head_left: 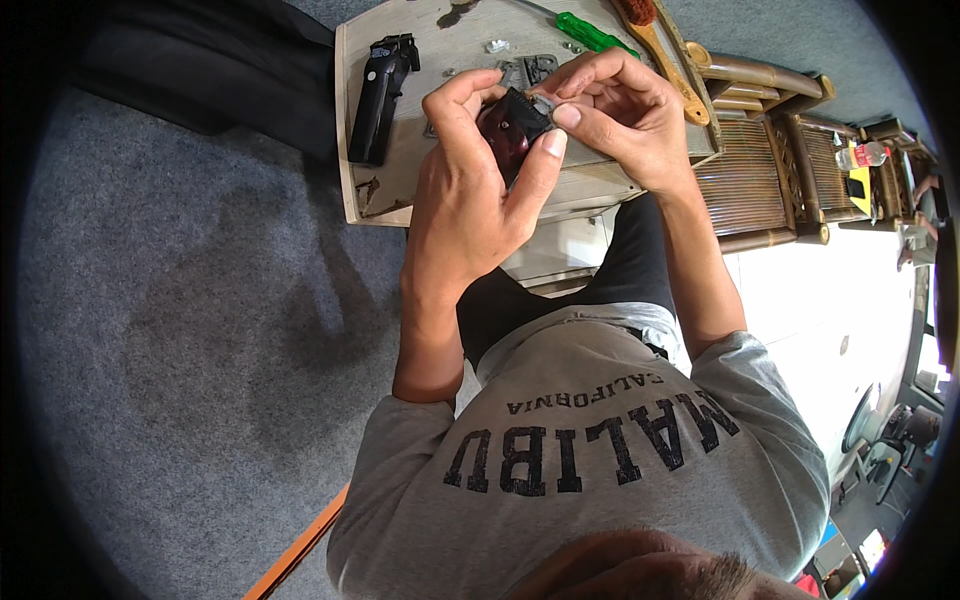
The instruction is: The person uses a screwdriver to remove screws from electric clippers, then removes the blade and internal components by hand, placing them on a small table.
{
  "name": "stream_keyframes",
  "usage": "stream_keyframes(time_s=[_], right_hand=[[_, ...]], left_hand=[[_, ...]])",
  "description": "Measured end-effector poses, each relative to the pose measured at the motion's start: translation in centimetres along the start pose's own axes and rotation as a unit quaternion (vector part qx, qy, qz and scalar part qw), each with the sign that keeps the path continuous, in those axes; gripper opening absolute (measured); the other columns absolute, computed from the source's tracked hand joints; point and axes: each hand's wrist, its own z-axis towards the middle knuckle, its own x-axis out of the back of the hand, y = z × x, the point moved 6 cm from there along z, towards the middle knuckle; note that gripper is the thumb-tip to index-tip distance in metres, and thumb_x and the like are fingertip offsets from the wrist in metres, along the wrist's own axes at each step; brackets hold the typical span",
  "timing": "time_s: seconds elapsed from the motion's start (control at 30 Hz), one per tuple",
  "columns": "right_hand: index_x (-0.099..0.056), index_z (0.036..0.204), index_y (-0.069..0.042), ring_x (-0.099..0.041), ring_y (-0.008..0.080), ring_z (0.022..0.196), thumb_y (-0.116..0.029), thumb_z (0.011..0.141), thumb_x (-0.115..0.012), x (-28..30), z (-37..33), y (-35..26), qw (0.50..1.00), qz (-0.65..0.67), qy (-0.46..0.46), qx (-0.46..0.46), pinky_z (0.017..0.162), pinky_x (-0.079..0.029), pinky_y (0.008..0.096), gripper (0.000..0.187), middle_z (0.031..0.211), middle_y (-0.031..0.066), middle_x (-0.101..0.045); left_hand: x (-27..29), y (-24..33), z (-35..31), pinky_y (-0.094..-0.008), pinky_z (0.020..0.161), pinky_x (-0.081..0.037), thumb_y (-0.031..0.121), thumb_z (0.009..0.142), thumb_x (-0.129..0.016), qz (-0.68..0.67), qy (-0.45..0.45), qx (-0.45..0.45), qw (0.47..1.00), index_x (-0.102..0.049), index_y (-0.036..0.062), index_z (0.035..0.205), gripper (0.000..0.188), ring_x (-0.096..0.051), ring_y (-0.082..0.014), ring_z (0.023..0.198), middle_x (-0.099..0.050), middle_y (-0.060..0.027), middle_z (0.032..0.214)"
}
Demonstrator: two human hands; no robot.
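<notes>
My left hand point(465, 195) is closed round a dark red and black hair clipper point(508, 135), held above the near part of a small wooden table point(425, 100). At the clipper's head, the thumb and fingers of my right hand point(630, 125) pinch a small pale or clear part point(545, 105), too small and partly covered to name. Another clipper, all black point(382, 100), lies on the table to the left of my hands. Behind my fingers lie small grey metal pieces point(540, 68), partly hidden.
A green-handled screwdriver point(595, 35) and a wooden-handled brush point(665, 55) lie at the table's far right. Dark cloth point(220, 70) hangs at the left. Bamboo furniture point(750, 170) stands to the right, with a bottle point(865, 155) on it.
</notes>
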Motion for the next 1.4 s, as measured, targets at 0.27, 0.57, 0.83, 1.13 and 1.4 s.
stream_keyframes(time_s=[0.27, 0.57, 0.83, 1.13, 1.4], right_hand=[[-0.068, 0.113, 0.004, -0.074, 0.0203, 0.111, 0.008, 0.094, -0.077, 0.05, 0.06, 0.16, 1.000, 0.000, -0.004, -0.003, 0.100, -0.061, 0.0346, 0.022, 0.112, 0.0139, -0.075], [-0.068, 0.113, 0.003, -0.074, 0.0208, 0.112, 0.006, 0.095, -0.077, 0.04, 0.14, 0.09, 1.000, -0.005, -0.005, -0.011, 0.101, -0.061, 0.0350, 0.020, 0.114, 0.0142, -0.076], [-0.068, 0.112, 0.003, -0.074, 0.0214, 0.112, 0.005, 0.095, -0.077, -0.02, 0.12, 0.06, 1.000, -0.005, 0.001, -0.007, 0.100, -0.061, 0.0346, 0.019, 0.114, 0.0150, -0.076], [-0.068, 0.112, 0.002, -0.074, 0.0202, 0.112, 0.004, 0.095, -0.078, 0.15, 0.12, 0.12, 1.000, -0.009, 0.002, -0.017, 0.099, -0.061, 0.0335, 0.019, 0.114, 0.0141, -0.076], [-0.068, 0.112, 0.002, -0.073, 0.0198, 0.113, 0.004, 0.095, -0.078, 0.15, 0.14, 0.07, 1.000, -0.012, 0.000, -0.020, 0.100, -0.060, 0.0337, 0.020, 0.115, 0.0141, -0.076]], left_hand=[[-0.08, 0.01, -0.10, -0.0366, 0.093, -0.050, 0.013, 0.102, -0.069, -0.015, -0.001, 0.005, 1.000, -0.034, -0.0037, 0.141, 0.055, -0.062, -0.0214, 0.102, -0.063, -0.0212, 0.118], [0.00, -0.03, 0.19, -0.0419, 0.077, -0.056, 0.020, 0.101, -0.071, 0.022, 0.011, -0.052, 0.998, -0.032, -0.0058, 0.137, 0.059, -0.070, -0.0303, 0.086, -0.064, -0.0243, 0.103], [0.12, 0.26, -0.05, -0.0407, 0.088, -0.052, 0.016, 0.102, -0.070, 0.010, 0.003, -0.015, 1.000, -0.033, -0.0049, 0.140, 0.057, -0.065, -0.0276, 0.097, -0.063, -0.0241, 0.113], [0.09, -0.12, -0.09, -0.0399, 0.101, -0.047, 0.015, 0.103, -0.069, -0.023, 0.004, 0.019, 1.000, -0.034, -0.0044, 0.142, 0.056, -0.060, -0.0252, 0.110, -0.061, -0.0247, 0.123], [0.14, 0.00, -0.08, -0.0402, 0.101, -0.047, 0.016, 0.103, -0.069, -0.020, -0.002, 0.032, 0.999, -0.034, -0.0044, 0.142, 0.056, -0.060, -0.0255, 0.110, -0.061, -0.0249, 0.124]])
